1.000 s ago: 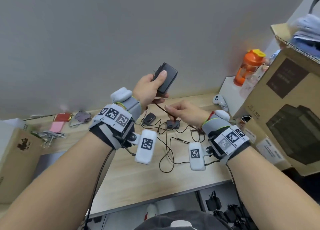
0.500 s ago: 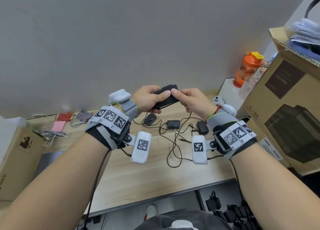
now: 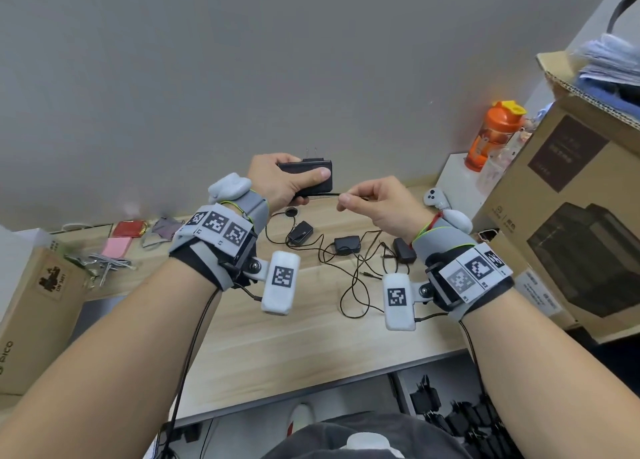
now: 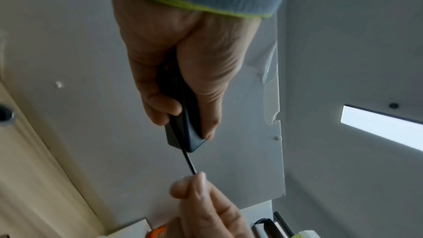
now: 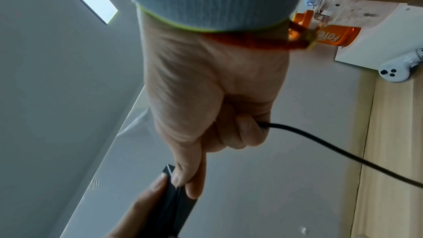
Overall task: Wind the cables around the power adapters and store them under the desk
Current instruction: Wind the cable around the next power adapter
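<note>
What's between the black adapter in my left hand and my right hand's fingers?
A short, taut stretch of the adapter's black cable, running from the adapter to the right hand; head and left wrist views show it.

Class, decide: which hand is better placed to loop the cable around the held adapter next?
The right hand: it already pinches the cable just beside the adapter, while the left hand grips the adapter body and should probably just steady it.

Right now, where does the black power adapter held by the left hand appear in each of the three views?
Head: the black power adapter is upper centre, gripped by the left hand.
Left wrist: the adapter is centre, pointing down from the fingers.
Right wrist: the adapter is at the bottom, left of centre.
Shared landmark: its cable, pinched by the right hand.
</note>
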The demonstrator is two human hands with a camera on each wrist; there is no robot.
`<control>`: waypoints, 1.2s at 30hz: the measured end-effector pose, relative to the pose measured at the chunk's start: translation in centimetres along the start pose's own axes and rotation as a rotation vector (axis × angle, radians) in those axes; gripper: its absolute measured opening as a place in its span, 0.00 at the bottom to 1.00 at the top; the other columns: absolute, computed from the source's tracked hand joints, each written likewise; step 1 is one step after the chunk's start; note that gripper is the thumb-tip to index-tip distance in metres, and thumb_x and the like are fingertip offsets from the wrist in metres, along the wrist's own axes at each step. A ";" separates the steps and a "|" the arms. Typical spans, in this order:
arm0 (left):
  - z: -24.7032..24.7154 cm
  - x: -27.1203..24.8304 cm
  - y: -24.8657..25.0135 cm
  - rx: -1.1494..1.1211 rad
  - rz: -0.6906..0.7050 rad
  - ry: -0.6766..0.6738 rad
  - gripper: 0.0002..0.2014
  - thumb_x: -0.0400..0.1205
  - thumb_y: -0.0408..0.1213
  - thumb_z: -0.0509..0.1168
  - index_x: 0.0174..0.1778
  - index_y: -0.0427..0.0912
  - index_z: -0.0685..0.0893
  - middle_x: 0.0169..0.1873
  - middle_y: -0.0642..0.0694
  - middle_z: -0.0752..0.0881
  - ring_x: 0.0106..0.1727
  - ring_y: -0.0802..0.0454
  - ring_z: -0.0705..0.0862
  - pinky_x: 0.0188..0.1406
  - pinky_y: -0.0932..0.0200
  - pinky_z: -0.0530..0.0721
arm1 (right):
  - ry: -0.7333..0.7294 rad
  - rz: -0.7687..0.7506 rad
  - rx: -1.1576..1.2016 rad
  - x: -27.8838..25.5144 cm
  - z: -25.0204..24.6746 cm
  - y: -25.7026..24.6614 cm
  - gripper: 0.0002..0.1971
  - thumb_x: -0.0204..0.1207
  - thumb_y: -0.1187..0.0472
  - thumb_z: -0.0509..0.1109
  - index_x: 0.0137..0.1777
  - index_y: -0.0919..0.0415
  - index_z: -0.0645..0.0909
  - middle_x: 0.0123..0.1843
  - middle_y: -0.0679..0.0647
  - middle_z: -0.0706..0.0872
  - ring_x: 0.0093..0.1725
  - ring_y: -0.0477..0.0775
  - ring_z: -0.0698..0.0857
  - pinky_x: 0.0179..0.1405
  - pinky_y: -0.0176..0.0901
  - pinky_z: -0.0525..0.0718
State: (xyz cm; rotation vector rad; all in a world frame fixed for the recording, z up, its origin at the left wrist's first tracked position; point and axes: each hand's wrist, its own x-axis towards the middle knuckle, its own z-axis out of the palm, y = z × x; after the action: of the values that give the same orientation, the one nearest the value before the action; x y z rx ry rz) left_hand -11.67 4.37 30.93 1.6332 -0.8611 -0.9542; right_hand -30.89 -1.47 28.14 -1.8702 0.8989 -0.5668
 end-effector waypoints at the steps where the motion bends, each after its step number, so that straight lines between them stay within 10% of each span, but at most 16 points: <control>1: -0.3 0.0 -0.1 0.036 0.011 0.003 0.18 0.67 0.42 0.84 0.46 0.38 0.86 0.37 0.40 0.90 0.25 0.49 0.84 0.24 0.63 0.85 | 0.015 0.002 0.008 0.0 -0.1 0.0 0.12 0.81 0.56 0.72 0.46 0.66 0.90 0.17 0.39 0.72 0.18 0.41 0.66 0.22 0.27 0.62; 11: -1.0 -0.4 -0.5 0.172 0.043 0.007 0.19 0.63 0.46 0.85 0.43 0.42 0.87 0.40 0.42 0.90 0.31 0.44 0.88 0.34 0.52 0.90 | 0.019 -0.053 -0.059 1.1 -0.9 -1.4 0.09 0.77 0.55 0.77 0.43 0.62 0.90 0.35 0.54 0.85 0.36 0.44 0.77 0.42 0.38 0.76; 18: -0.7 -1.0 -0.6 0.292 0.081 -0.116 0.15 0.66 0.40 0.84 0.41 0.44 0.87 0.37 0.42 0.90 0.28 0.47 0.89 0.32 0.53 0.89 | 0.101 -0.095 -0.062 2.6 -0.7 -2.0 0.15 0.64 0.42 0.82 0.34 0.53 0.88 0.30 0.56 0.82 0.32 0.49 0.74 0.37 0.42 0.73; 28: -0.3 -1.9 0.4 0.309 0.123 -0.286 0.14 0.68 0.35 0.83 0.44 0.39 0.86 0.31 0.43 0.87 0.20 0.58 0.83 0.21 0.66 0.79 | 0.096 -0.134 0.021 3.8 -1.5 -2.9 0.09 0.72 0.57 0.81 0.33 0.54 0.84 0.27 0.51 0.72 0.27 0.43 0.67 0.32 0.33 0.71; 36: -0.1 -1.5 1.0 0.165 0.172 -0.251 0.13 0.66 0.40 0.84 0.40 0.45 0.88 0.31 0.43 0.89 0.29 0.40 0.86 0.35 0.44 0.88 | 0.107 -0.049 0.092 4.0 0.2 0.1 0.17 0.84 0.55 0.68 0.37 0.67 0.83 0.23 0.43 0.71 0.23 0.40 0.64 0.26 0.32 0.64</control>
State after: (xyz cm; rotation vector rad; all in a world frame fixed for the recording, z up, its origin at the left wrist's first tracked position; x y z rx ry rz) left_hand -12.30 5.54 32.16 1.5664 -1.2597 -1.0013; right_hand -28.32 -4.48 28.02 -1.7967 0.8829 -0.7320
